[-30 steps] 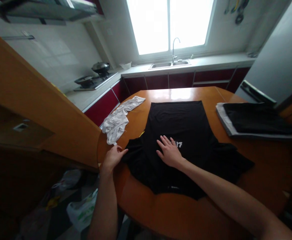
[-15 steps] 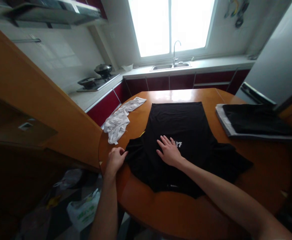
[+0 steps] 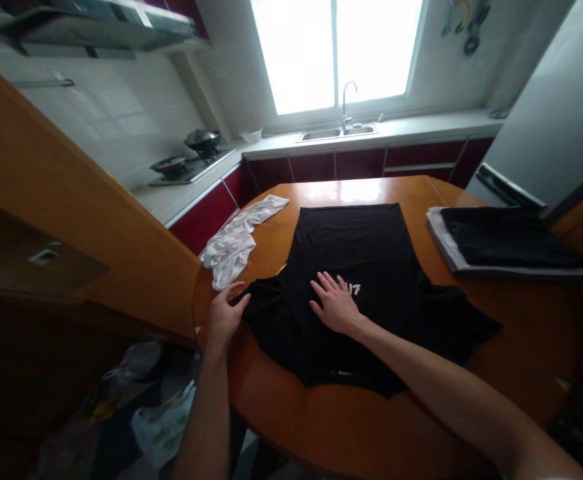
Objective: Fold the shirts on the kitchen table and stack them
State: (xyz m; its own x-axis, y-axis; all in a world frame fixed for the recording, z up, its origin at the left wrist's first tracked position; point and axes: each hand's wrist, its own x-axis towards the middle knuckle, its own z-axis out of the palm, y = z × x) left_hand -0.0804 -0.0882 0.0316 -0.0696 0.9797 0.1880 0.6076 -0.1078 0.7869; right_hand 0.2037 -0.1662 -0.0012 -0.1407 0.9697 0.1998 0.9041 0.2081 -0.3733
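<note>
A black T-shirt (image 3: 366, 260) with small white print lies spread flat on a round wooden table (image 3: 531, 333). My right hand (image 3: 334, 303) rests flat on the shirt's chest, fingers apart, just left of the print. My left hand (image 3: 224, 313) is at the table's left edge, its fingers pinching the end of the shirt's left sleeve (image 3: 266, 303).
A crumpled white garment (image 3: 234, 240) lies on the table's far left. Folded black and grey clothes (image 3: 506, 247) are stacked at the right. Behind are a kitchen counter with a sink (image 3: 331, 132) and a stove (image 3: 186, 163). Plastic bags (image 3: 164, 423) lie on the floor at lower left.
My left hand has stayed at the sleeve end, shifting slightly. My right hand keeps pressing the shirt. The view has moved a little.
</note>
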